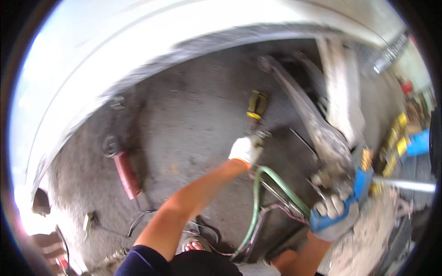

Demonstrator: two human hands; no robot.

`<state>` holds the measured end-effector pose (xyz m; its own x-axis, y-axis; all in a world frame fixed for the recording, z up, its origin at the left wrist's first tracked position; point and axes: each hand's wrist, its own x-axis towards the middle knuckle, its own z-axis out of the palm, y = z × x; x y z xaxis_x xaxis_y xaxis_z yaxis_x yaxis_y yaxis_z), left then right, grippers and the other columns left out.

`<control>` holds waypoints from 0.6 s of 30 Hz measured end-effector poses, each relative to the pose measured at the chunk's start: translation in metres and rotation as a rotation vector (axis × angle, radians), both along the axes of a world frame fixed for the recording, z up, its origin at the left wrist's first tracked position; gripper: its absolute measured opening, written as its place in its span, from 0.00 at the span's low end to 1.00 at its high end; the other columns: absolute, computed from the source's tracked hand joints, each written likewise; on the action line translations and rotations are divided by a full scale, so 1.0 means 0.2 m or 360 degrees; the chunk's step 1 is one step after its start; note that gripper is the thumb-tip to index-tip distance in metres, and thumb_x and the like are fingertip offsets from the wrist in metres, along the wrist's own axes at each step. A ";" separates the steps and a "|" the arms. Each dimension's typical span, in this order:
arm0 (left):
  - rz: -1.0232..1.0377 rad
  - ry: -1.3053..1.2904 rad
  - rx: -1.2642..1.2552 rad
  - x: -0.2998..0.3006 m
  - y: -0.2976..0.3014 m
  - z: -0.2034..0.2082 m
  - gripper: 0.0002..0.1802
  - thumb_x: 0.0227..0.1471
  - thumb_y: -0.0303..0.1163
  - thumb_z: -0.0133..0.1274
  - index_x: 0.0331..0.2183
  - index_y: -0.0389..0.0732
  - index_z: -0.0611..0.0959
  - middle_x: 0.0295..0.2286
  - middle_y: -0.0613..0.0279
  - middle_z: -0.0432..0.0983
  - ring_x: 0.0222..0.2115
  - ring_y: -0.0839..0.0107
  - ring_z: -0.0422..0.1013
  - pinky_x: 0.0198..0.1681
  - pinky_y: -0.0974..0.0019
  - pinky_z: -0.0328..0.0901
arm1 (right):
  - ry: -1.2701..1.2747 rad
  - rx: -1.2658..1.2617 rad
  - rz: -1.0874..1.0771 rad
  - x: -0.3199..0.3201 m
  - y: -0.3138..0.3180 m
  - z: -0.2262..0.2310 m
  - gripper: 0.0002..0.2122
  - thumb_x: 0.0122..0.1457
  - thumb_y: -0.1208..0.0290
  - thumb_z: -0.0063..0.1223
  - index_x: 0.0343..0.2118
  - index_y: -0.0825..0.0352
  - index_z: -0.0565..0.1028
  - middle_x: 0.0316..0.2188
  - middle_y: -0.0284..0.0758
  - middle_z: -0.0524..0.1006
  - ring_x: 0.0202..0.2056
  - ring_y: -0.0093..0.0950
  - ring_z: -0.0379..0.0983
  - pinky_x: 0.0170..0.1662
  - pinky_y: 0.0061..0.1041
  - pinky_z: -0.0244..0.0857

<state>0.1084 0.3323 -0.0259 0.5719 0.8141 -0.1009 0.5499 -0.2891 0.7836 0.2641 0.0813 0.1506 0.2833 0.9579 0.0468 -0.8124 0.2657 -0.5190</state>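
My left hand (245,149), in a white glove, reaches forward over the grey concrete floor and closes on the near end of a tool with a yellow-and-black handle (256,106). My right hand (332,210), in a blue-and-grey glove, grips at the lower end of a dirty suspension arm and hub (329,142) under the car. A silvery metal bar (405,185) runs from that hand toward the right. A green hose (256,207) curves along the floor between my two arms.
The white car fender (138,41) arches over the top and left. A red-handled wrench (125,172) lies on the floor at the left. My sandalled foot (195,244) shows below. Yellow and blue equipment (405,142) stands at the right.
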 end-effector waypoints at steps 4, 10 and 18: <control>0.0392 -0.1038 -0.1204 -0.33 0.11 0.49 0.12 0.54 0.35 0.60 0.36 0.37 0.85 0.30 0.58 0.82 0.32 0.68 0.77 0.39 0.63 0.72 | -0.0095 -0.0080 0.0162 -0.17 0.14 0.04 0.15 0.66 0.59 0.41 0.47 0.64 0.71 0.22 0.29 0.67 0.24 0.25 0.63 0.35 0.31 0.56; 0.0185 -0.2660 -0.1375 -0.71 0.12 0.86 0.09 0.59 0.35 0.57 0.36 0.39 0.81 0.33 0.57 0.77 0.33 0.65 0.74 0.42 0.59 0.70 | -0.0577 -0.0395 0.0428 -0.72 0.50 0.09 0.12 0.61 0.71 0.52 0.44 0.72 0.74 0.28 0.37 0.76 0.32 0.30 0.72 0.43 0.34 0.68; -0.0057 -0.3091 -0.1864 -0.85 0.25 0.94 0.14 0.61 0.40 0.55 0.36 0.37 0.78 0.34 0.52 0.73 0.35 0.61 0.72 0.44 0.54 0.71 | -0.1867 -0.0705 0.0173 -0.97 0.57 0.06 0.09 0.61 0.67 0.58 0.42 0.61 0.80 0.40 0.31 0.81 0.43 0.28 0.76 0.55 0.36 0.65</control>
